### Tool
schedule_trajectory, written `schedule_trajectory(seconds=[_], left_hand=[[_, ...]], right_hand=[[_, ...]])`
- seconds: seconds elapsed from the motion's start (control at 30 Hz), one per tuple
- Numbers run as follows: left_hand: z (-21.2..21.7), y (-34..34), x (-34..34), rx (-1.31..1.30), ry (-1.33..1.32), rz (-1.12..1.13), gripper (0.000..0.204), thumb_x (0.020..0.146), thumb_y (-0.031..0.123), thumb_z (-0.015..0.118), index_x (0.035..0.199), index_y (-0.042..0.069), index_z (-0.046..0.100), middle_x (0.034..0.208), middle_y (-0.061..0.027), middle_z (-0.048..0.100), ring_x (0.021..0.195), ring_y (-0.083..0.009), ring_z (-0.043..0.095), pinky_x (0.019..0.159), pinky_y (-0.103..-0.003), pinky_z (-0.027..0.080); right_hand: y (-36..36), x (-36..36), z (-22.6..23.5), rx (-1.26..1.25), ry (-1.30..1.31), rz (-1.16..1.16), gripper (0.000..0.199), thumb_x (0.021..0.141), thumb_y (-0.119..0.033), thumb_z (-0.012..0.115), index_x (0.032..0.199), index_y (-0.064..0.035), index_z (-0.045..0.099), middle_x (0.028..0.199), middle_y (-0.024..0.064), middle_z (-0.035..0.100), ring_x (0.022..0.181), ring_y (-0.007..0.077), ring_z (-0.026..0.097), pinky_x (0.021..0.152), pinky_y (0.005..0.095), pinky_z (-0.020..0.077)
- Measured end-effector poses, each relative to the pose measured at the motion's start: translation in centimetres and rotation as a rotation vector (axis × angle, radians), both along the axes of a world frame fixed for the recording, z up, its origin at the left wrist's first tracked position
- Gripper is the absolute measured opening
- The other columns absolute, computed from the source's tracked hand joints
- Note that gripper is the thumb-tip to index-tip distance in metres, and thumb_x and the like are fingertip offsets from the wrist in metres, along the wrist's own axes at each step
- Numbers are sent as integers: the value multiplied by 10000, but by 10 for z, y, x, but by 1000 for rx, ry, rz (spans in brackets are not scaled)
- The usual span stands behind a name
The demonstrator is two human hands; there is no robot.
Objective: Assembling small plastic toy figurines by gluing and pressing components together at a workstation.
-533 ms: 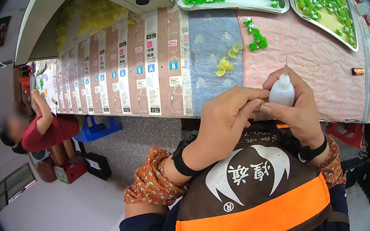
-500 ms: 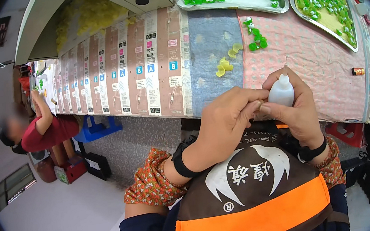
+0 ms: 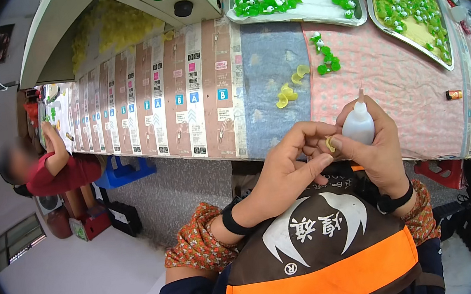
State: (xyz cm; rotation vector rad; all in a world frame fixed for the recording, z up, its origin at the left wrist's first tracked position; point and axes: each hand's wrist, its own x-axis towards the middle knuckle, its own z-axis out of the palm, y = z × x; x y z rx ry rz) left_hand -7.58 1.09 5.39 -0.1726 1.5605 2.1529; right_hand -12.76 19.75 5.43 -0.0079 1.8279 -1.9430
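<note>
Above the near edge of the pink-clothed surface (image 3: 426, 118), a translucent white plastic squeeze bottle (image 3: 358, 128) is grasped in the grip of the right hand (image 3: 381, 149). At its thumb, a small curved yellow piece (image 3: 330, 145) is seen; whether the grip of the left hand (image 3: 289, 162) is closed on it cannot be told.

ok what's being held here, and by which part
The right hand holds the white bottle by its body; which hand grips the yellow piece, and where, is unclear.

Btl (image 3: 357, 126): smooth plas., semi-matt; trays (image 3: 297, 20): shiny metal; pink tbl cloth (image 3: 414, 119): matt, wrinkled.
</note>
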Motion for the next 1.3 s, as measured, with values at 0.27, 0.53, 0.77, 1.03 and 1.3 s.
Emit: schedule_trajectory(seconds=[0.27,0.53,0.77,1.03,1.3], left_hand=[[-16,9,2,165,-10,121,335,975,35,581,1300,15,503,1073,-47,572,954,-87,596,724,-235,586],[-24,-1,4,194,-37,137,318,1005,100,542,1304,-2,501,1076,-85,608,896,-106,618,734,-273,607],[-31,-10,7,240,-39,104,321,1005,71,529,1322,23,508,1087,-57,583,914,-79,594,780,-250,584],[-36,-10,9,229,9,93,311,1009,98,538,1295,-14,496,1071,-98,619,942,-128,656,778,-301,619],[-39,-10,11,240,28,64,301,1014,91,534,1297,-10,506,1107,-91,619,959,-118,651,827,-294,602]], right_hand=[[-9,6,8,-1,-13,-93,250,843,-50,741,989,-55,537,834,-3,622,758,49,594,664,216,491],[7,7,12,-2,-25,-90,240,879,-48,690,1065,-37,538,937,44,629,880,69,597,747,253,494],[41,8,31,272,493,242,371,837,-67,720,1172,21,587,1082,141,652,917,184,645,798,313,508],[45,17,37,287,700,171,392,730,-83,822,1059,15,634,814,134,664,672,244,650,607,330,499],[40,15,33,296,829,215,302,732,-60,815,975,16,654,776,123,658,587,266,608,533,350,451]])
